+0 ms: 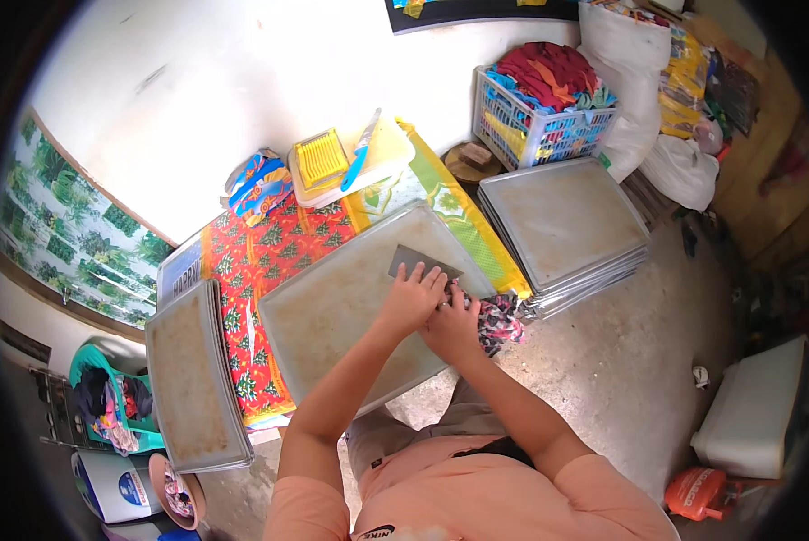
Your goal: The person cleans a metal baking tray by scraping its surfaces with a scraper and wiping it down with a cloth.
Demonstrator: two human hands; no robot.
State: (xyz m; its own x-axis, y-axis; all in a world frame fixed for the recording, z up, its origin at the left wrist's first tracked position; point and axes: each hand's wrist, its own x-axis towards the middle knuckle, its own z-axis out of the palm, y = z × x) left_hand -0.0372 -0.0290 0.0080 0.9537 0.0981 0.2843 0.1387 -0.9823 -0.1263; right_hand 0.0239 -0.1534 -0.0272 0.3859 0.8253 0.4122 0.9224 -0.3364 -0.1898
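Observation:
A flat metal scraper plate (411, 262) lies tilted across a worn metal baking tray (337, 338) in front of me. My left hand (412, 297) grips the near side of the plate, its fingers laid over the metal. Close beside it, my right hand (453, 323) is curled over a bunched patterned cloth (500, 323) at the plate's near right end. Cloth shows between those fingers and hangs past the tray's right edge. Both palms are hidden, so whether the right fingers also touch the plate is unclear. Brownish stains mark the tray's surface.
Stacked trays stand at the right (567, 223) and left (188, 379). Behind the tray, a knife with a blue handle (356, 166) and a yellow slotted rack (320, 159) lie on a pale lid (394, 152). A crate of cloths (546, 132) stands farther back.

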